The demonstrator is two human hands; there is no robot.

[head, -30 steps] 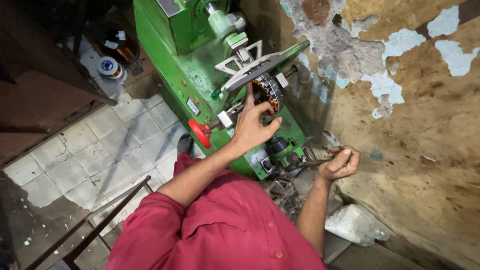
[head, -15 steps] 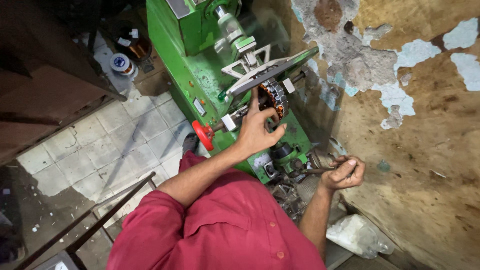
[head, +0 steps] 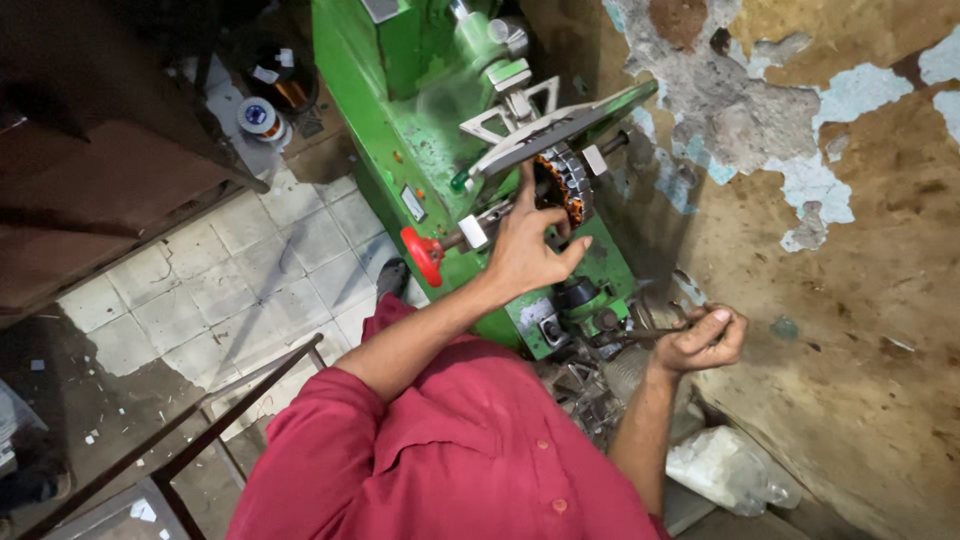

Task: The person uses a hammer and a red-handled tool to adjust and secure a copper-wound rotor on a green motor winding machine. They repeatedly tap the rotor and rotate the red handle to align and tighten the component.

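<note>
The person in the red shirt [head: 470, 440] stands close against a green winding machine [head: 400, 110], and both hands are busy on different parts of it. The left hand [head: 528, 250] reaches up and forward with its fingers spread, the index finger pointing up along the face of the stator [head: 565, 180], a round core ringed with copper-coloured coils that sits on the machine's horizontal shaft. The fingertips touch or nearly touch the stator's near side; the hand is open rather than gripping, resting against the core. The stator lies straight ahead of and just above this hand, its flat face turned toward the person and its axis running along the shaft, from the red knob [head: 424, 255] on the left toward the peeling wall [head: 800, 150] on the right. A grey metal winding form [head: 560, 125] slants across just above it. The right hand [head: 705, 338] is lower and well off to the right, clenched around a thin dark handle or rod [head: 640, 334] that runs back toward the base of the machine; what the rod joins is hidden in clutter. So the left hand is much the nearer to the stator, while the right hand stays apart from it. On the tiled floor [head: 230, 290] to the far left stands a wire spool [head: 262, 115].
</note>
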